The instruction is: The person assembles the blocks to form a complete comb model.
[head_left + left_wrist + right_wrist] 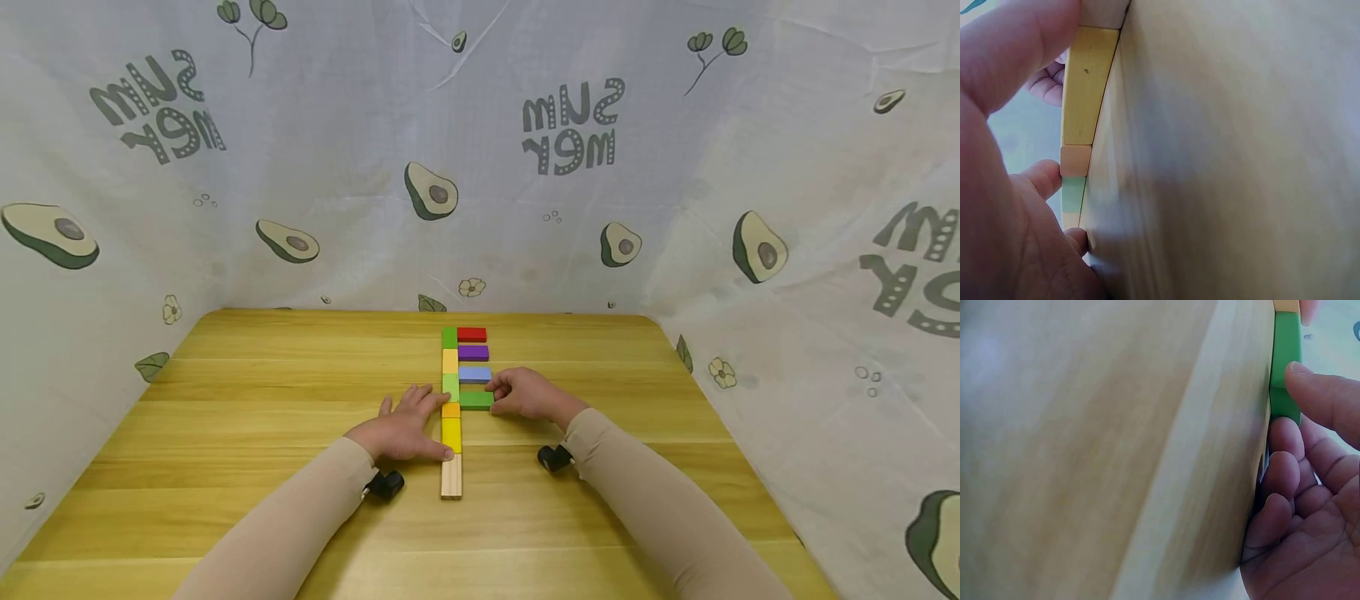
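Note:
A straight column of wooden blocks runs away from me: plain wood [452, 481], yellow [452, 435], orange [451, 410], light green [450, 385], pale orange and green [449, 337]. My left hand [405, 429] lies along its left side with spread fingers; the thumb touches near the yellow and plain joint, a fingertip the light green block. To the right, a green block [476, 402] lies flat, its inner end against the column. My right hand [531, 395] pinches its outer end, thumb on the near side, other fingers curled [1284, 475].
Beyond the green block, blue [475, 375], purple [473, 353] and red [472, 334] blocks also stick out rightward from the column, with gaps between them. The wooden table [300, 367] is backed by printed cloth [360, 125]. A small black camera [555, 458] hangs at each wrist.

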Motion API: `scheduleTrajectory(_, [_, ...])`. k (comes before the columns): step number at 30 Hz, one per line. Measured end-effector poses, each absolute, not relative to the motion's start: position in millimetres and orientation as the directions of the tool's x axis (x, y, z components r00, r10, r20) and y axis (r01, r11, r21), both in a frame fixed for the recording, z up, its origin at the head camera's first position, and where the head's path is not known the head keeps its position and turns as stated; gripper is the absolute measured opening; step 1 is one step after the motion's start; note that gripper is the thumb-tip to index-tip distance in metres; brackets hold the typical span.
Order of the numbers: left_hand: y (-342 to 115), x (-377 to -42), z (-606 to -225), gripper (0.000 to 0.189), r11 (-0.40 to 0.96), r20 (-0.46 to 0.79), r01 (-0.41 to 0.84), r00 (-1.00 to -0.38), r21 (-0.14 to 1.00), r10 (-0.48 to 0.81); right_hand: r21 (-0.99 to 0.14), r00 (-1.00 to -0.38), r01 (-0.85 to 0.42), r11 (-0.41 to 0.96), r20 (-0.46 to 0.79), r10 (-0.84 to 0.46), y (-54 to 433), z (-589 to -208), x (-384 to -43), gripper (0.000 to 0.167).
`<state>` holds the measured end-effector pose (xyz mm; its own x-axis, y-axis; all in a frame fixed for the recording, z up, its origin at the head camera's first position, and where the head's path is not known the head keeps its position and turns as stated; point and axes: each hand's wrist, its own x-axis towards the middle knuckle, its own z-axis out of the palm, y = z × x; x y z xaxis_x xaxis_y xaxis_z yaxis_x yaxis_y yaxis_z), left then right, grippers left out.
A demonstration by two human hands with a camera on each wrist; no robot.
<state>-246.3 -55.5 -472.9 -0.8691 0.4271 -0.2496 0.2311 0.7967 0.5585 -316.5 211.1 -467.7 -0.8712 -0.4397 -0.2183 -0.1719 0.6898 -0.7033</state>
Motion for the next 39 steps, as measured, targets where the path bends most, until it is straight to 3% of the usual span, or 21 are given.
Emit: scheduleTrajectory(39, [-57.4, -246.9, -478.1, 0.102, 0.787, -0.231, 0.242, -0.87, 0.568, 0.434, -0.716, -0.877, -0.156, 0.68, -0.217, -0.429, 209.1, -465.6, -312.3, 0.031])
